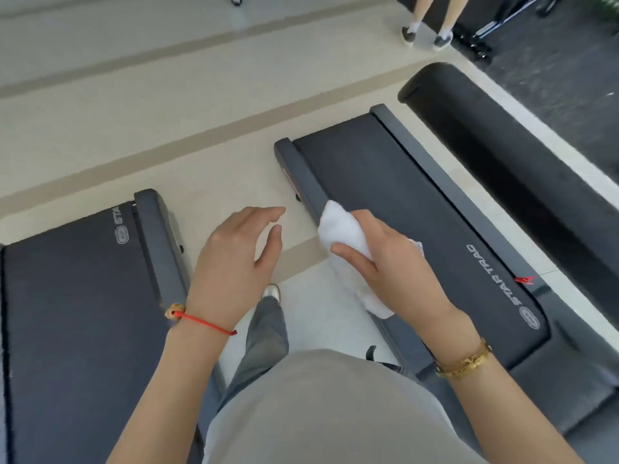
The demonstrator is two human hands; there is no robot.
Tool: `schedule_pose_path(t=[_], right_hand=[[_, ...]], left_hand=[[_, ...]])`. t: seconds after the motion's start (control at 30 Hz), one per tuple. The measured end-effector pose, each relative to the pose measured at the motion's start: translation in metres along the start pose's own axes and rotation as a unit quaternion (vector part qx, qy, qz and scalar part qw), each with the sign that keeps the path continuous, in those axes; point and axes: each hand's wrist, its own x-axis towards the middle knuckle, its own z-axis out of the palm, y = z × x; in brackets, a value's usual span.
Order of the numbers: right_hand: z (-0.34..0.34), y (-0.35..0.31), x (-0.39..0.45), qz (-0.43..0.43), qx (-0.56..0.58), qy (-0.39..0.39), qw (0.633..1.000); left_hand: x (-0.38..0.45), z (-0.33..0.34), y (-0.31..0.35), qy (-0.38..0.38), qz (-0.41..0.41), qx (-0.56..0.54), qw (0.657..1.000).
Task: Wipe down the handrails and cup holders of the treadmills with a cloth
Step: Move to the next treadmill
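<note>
1. Right hand point(392, 262), centre right of the frame: fingers and thumb curled round a folded white cloth point(341, 229). One end of the cloth sticks out past the thumb toward the top of the frame; another part hangs out below the wrist. A small printed tag shows at the knuckles; its print is too small to read.
2. Gold-coloured metal bracelet point(465, 363) on the right wrist.
3. Left hand point(234, 259), centre of the frame: fingers spread and loosely bent, holding nothing, over the pale floor point(167, 95) between the two machines.
4. Red string bracelet with a tan bead point(197, 321) on the left wrist.
5. Right-hand dark grey treadmill deck point(402, 202), running from centre to lower right. White lettering "STAR TRAC" with an oval logo runs along the belt edge. A small red mark sits on the far side rail at the right edge. The cloth lies in front of the near side rail; whether it touches cannot be told.
6. Left-hand dark grey treadmill deck point(77, 313), lower left. Partial lettering "STA" and the same oval logo.
7. No handrails or cup holders in view.
8. Upper right: another person's lower legs in dark shoes with white socks point(425, 31).
9. Lower centre: wearer's grey top, grey trouser leg and a pale shoe tip.
</note>
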Motion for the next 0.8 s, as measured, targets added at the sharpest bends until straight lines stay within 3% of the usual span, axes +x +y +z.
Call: schedule_pose_path(t=[0.23,0.47,0.8], right_hand=[[-0.030,0.003,0.061,0.111,-0.016,0.139,0.984],[-0.058,0.014,0.100,0.215,-0.099,0.270,0.933],[-0.114,0.046,0.123,0.302,-0.168,0.404,0.847]], left_hand=[[0.129,0.018,-0.001,-0.072,0.163,-0.036,0.983],[0.228,0.042,0.016,-0.153,0.295,-0.077,0.940],[0.308,0.088,0.063,-0.188,0.387,-0.128,0.893]])
